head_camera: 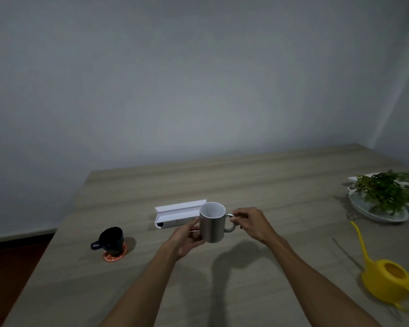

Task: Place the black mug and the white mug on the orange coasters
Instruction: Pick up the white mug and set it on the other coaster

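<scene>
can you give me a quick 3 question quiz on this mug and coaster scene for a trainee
1. True or false: the black mug already sits on an orange coaster.
2. Which hand pinches the handle of the white mug? A) the left hand B) the right hand C) neither
3. Fill in: the yellow thing lying on the table at the person's right is a ____.

Key
1. True; the coaster shows under its base.
2. B; the left hand steadies the mug's body, and the mug is held above the table.
3. Watering can.
</scene>
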Demonstrator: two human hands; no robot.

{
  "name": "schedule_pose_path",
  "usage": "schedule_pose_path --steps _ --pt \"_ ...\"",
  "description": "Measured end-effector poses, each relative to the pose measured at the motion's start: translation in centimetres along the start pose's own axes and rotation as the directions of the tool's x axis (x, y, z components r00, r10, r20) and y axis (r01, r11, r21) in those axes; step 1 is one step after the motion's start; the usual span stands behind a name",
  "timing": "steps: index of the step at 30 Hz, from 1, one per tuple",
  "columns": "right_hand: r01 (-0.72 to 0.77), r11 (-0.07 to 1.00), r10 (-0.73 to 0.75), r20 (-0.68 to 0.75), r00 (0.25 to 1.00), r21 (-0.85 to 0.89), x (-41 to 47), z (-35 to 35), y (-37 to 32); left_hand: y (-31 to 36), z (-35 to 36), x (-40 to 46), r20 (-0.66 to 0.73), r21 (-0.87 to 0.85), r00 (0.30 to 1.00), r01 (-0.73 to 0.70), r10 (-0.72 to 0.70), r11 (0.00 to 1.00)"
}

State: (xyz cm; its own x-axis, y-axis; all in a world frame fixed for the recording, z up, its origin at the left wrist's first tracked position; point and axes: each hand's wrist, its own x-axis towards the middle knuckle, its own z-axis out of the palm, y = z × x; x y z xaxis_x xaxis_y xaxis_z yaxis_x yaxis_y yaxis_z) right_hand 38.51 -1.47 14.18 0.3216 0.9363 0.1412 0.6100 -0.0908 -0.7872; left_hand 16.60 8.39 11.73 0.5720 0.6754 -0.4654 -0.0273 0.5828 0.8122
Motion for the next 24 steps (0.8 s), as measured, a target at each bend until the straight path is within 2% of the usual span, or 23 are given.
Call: schedule_pose_path --steps 6,12,20,24 --pt "-0.050 0.999 0.049 -0.059 0.997 -0.009 0.1 -2.1 2.5 -0.8 2.7 3.9 0.050 0.029 0.999 0.016 -0.017 0.999" --pt "-0.131 0.991 0.132 -0.100 0.986 0.021 3.3 -5.1 8.9 -1.8 6.8 10.8 0.081 0.006 0.997 0.017 -0.018 1.000" --pt "-0.121 0.992 0.122 -0.040 0.992 0.025 9.9 -8.7 17.1 -2.8 12.6 19.9 0.015 -0.086 0.998 0.061 -0.060 0.994" --pt "-0.159 0.987 0.158 0.011 0.987 0.024 12.9 -9.1 22.1 -4.6 13.8 25.6 -0.047 -0.045 0.995 0.081 -0.083 0.996"
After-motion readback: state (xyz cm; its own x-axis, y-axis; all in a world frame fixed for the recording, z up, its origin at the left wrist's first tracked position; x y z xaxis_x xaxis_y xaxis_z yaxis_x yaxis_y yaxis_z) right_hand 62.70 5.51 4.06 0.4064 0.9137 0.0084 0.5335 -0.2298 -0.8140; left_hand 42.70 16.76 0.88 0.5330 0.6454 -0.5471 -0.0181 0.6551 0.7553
